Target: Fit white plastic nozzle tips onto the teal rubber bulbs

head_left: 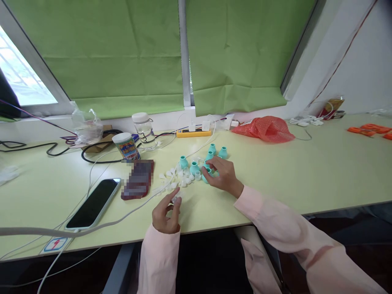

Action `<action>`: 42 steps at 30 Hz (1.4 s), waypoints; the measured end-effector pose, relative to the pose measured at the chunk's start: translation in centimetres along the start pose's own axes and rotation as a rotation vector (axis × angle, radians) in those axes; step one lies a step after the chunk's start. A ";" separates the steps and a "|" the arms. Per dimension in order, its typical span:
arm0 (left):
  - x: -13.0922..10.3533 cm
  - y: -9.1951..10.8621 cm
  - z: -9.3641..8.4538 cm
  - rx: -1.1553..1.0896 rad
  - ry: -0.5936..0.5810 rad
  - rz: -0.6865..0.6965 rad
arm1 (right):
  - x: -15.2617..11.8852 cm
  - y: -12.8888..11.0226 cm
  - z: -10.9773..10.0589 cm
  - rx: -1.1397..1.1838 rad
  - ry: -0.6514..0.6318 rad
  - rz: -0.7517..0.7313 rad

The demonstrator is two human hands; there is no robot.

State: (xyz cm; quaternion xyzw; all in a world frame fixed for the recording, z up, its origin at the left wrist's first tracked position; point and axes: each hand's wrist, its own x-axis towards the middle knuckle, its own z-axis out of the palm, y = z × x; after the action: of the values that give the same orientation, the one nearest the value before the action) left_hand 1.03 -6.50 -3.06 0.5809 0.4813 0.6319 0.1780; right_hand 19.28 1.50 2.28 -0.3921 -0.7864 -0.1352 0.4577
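Note:
My left hand is near the table's front edge, thumb and index finger closed on a small clear piece. To its right and farther back, my right hand reaches over a group of teal bottle-shaped pieces, its fingertips at a teal piece. Whether it grips that piece is hard to tell. More teal pieces stand upright around it, such as one teal piece at the left and another behind the hand. Small white and clear parts lie scattered between my hands.
A phone, a dark red pixelated item, a colourful tub and a clear bottle stand or lie left. Behind are a yellow power strip and red bubble wrap. A white cable crosses the table.

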 end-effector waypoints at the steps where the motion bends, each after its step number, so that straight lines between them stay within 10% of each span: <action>1: 0.0 0.0 0.0 0.002 0.006 -0.001 | 0.1 0.2 0.0 -0.048 -0.022 0.022; 14: 0.4 0.5 -0.2 0.002 -0.058 -0.102 | -0.2 -0.1 0.7 -0.259 -0.338 0.212; 22: 0.5 0.8 -0.4 -0.013 -0.139 -0.108 | -0.3 -1.1 0.4 0.208 -0.199 0.097; 30: 0.6 0.9 -0.4 -0.061 -0.118 -0.190 | -0.7 -2.0 0.3 0.522 -0.659 0.070; 42: 0.9 0.2 -0.6 0.054 -0.060 0.191 | -1.6 -2.8 1.0 0.382 -0.650 -0.103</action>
State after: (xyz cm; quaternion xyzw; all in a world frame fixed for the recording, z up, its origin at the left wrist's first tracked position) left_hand 0.33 -6.14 -2.29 0.6474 0.4350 0.6151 0.1153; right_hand 17.04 -0.61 0.80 -0.2820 -0.9204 0.1224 0.2416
